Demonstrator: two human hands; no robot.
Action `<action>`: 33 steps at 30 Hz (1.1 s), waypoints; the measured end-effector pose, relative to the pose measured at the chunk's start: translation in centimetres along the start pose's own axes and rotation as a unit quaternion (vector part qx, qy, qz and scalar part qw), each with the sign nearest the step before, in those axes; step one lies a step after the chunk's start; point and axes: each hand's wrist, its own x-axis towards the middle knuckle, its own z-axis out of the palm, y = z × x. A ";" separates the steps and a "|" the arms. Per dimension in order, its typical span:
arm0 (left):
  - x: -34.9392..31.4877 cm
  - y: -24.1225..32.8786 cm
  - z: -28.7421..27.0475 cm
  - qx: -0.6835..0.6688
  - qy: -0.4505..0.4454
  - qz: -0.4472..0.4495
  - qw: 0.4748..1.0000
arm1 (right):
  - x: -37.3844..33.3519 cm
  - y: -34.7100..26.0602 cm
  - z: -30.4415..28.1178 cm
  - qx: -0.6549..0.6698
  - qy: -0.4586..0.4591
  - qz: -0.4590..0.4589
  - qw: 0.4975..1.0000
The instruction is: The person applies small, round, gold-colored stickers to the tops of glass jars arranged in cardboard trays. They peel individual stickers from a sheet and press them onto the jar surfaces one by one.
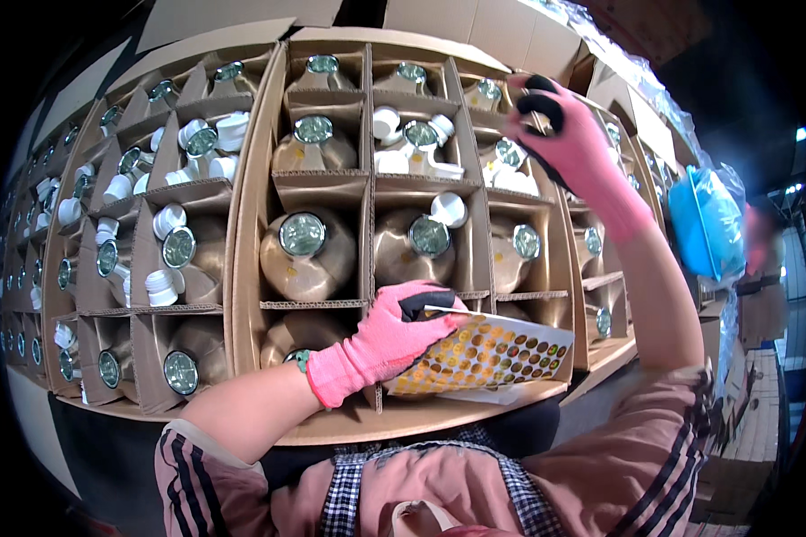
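Cardboard cartons (251, 179) with dividers keep gold bottles (306, 255) upright and caps accessible. Left hand (387, 340) grips a sticker sheet (488, 353) flat, just below the bottles. Right hand (569, 134), fingers pinched, reaches a far-cell bottle top; contents cannot be determined.

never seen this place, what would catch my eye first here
The pink-gloved left hand at bottom centre holds a sheet of round gold stickers. Behind it, cardboard boxes of tan bottles with silver caps fill the view. The right hand reaches up at upper right.
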 end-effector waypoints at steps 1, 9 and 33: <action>0.0 -0.1 0.0 -0.018 0.002 -0.010 1.000 | 2.4 1.8 0.9 -0.031 0.007 0.012 0.999; 0.5 -0.5 0.3 -0.052 -0.001 -0.013 0.999 | 14.4 9.8 11.4 -0.248 -0.048 -0.018 0.967; 0.3 -0.8 0.5 -0.127 -0.012 -0.033 0.991 | 15.8 5.2 11.9 -0.350 0.007 -0.063 0.935</action>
